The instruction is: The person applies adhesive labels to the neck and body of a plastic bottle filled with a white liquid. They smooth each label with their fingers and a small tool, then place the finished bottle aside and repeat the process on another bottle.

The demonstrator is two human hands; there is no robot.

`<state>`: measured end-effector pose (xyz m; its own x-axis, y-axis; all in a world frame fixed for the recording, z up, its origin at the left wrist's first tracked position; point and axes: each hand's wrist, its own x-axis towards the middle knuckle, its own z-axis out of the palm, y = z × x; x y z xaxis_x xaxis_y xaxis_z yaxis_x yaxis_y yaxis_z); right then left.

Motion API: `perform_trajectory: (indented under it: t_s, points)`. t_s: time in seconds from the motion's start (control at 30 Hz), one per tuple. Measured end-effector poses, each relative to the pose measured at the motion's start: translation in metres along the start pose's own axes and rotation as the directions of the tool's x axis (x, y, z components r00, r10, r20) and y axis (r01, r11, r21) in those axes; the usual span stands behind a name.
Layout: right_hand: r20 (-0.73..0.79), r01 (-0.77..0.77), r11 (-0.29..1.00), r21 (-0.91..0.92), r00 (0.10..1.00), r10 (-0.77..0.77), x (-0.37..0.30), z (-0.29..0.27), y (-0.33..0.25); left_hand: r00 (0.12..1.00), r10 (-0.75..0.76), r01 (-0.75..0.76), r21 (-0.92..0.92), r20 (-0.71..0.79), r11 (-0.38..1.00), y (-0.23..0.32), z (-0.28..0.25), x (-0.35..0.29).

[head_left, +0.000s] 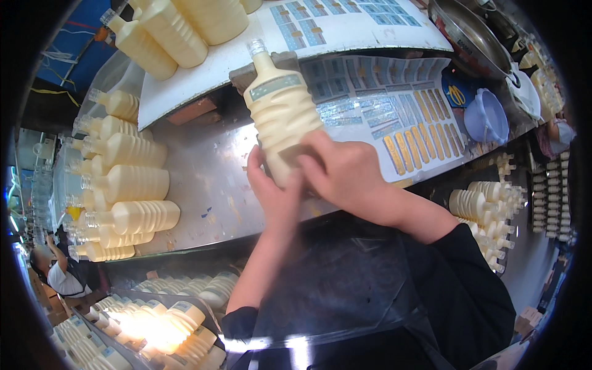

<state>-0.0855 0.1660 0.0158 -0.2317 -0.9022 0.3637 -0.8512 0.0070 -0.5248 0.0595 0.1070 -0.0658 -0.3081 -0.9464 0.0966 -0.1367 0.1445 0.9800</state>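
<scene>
A cream-coloured bottle (280,114) with wavy ribbed sides and a clear threaded neck lies tilted in front of me, its neck pointing away. A blue-green label (275,87) is on its shoulder. My left hand (274,185) is closed round the base end from below and the left. From the right, my right hand (342,176) presses its bent fingers and thumb against the lower side. A brownish patch (291,153) shows by these fingers; whether it is a label or a shadow I cannot tell. The bottle's upper part rests near a dark block (285,61).
Several similar bottles (139,182) lie stacked at the left, and others stand on the white board (259,28). Sheets of gold labels (425,145) and blue labels (370,74) lie ahead, beside a lavender bucket (487,117). Crated bottles (154,327) sit below left; a person (65,274) is beyond.
</scene>
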Motion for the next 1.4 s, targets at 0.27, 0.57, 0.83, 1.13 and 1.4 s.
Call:
perform_trajectory:
  t_s: [0.27, 0.57, 0.83, 1.13, 1.4]
  points:
    - [-0.187, 0.014, 0.999, 0.047, 0.982, -0.005, -0.004, -0.008, 0.045, 0.998, 0.019, -0.022, 0.050, 0.062, 0.998, -0.020, -0.006, 0.002]
    - [-0.159, 0.663, 0.746, 0.061, 0.744, -0.649, -0.036, 0.000, 0.027, 0.972, 0.225, -0.233, 0.274, 0.064, 0.933, -0.036, -0.020, 0.005]
    - [-0.260, 0.407, 0.903, 0.139, 0.895, -0.363, -0.019, -0.004, 0.020, 0.895, 0.445, -0.406, 0.453, 0.023, 0.794, -0.001, -0.024, 0.004]
    - [-0.035, 0.064, 0.815, 0.576, 0.998, -0.053, -0.031, -0.004, 0.023, 0.939, 0.334, -0.342, 0.284, 0.077, 0.896, -0.024, -0.025, 0.003]
    - [0.361, -0.457, 0.621, 0.637, 0.888, 0.284, -0.008, -0.031, 0.050, 0.968, 0.245, -0.252, 0.200, 0.057, 0.947, -0.006, -0.024, 0.004]
